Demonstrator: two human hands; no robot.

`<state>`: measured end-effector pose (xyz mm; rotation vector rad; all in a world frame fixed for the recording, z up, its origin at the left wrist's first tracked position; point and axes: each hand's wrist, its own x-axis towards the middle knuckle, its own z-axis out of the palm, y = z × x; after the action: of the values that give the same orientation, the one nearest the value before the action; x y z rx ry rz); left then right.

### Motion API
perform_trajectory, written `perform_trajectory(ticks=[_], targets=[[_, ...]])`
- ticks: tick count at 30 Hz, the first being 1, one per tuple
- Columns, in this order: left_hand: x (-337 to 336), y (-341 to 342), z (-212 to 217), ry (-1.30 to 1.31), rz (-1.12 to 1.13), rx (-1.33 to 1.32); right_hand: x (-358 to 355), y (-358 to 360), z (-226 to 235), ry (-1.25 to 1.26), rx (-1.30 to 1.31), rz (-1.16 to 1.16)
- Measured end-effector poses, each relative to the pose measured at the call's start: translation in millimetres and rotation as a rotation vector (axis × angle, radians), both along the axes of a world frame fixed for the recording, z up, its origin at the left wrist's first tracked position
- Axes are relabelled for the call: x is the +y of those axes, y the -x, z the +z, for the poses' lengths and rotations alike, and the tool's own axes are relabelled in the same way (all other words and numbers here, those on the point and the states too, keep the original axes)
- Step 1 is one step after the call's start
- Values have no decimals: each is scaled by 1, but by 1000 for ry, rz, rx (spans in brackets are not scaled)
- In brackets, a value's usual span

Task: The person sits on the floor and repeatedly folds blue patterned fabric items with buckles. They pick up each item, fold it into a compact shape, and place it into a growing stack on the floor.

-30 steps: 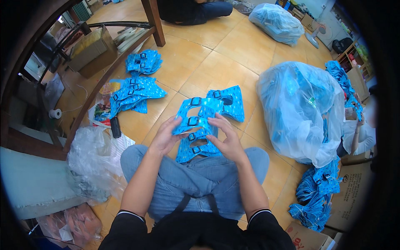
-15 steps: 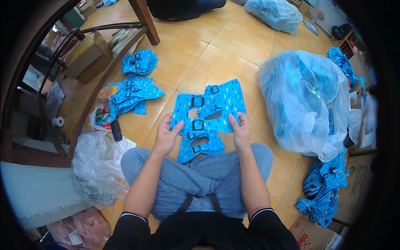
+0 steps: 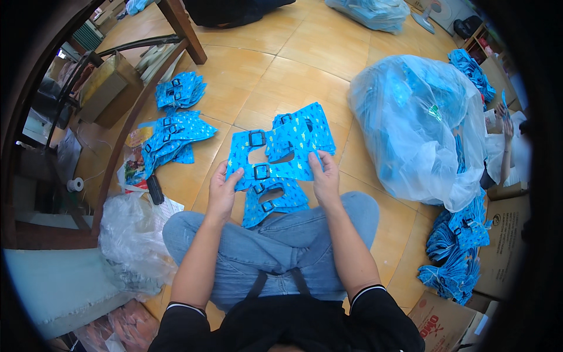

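Hidden and cut-off items:
- Lower blue harness piece (image 3: 272,198): its upper part is lying under the held blue harness piece (image 3: 270,155).
- Left hand (image 3: 221,190), right hand (image 3: 324,178): fingers are curling behind the held piece, tips unseen.
- Clear plastic bag (image 3: 419,126), right of centre: contents are showing only as a blue blur.
- Seated person (image 3: 234,9), top centre: the frame edge is cutting them off.
- Another person's hand (image 3: 507,126), far right: blurred at the dark rim.

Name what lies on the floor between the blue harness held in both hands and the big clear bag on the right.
Nothing: in the head view only bare tan floor tiles separate the harness from the bag.
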<state>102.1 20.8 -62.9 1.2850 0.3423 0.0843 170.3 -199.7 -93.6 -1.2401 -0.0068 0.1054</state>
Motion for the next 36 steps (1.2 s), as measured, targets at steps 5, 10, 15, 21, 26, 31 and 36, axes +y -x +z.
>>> perform_trajectory(ticks=[5,10,15,21,26,31,36], targets=[[-1,0,0,40,-7,25,0,0,1,-30,-12,-46],[-1,1,0,52,0,15,-2,-1,3,-33,30,-14],[-1,1,-3,81,5,-10,0,0,1,-51,36,13],[-2,1,-2,142,42,-79,3,-1,-1,-16,46,-9],[1,4,1,186,-38,-116,6,1,-5,54,-39,-6],[6,2,-5,-209,51,-212,5,3,-10,279,-196,-38],[12,-1,-11,-490,126,-301,5,2,-13,485,-420,-131]])
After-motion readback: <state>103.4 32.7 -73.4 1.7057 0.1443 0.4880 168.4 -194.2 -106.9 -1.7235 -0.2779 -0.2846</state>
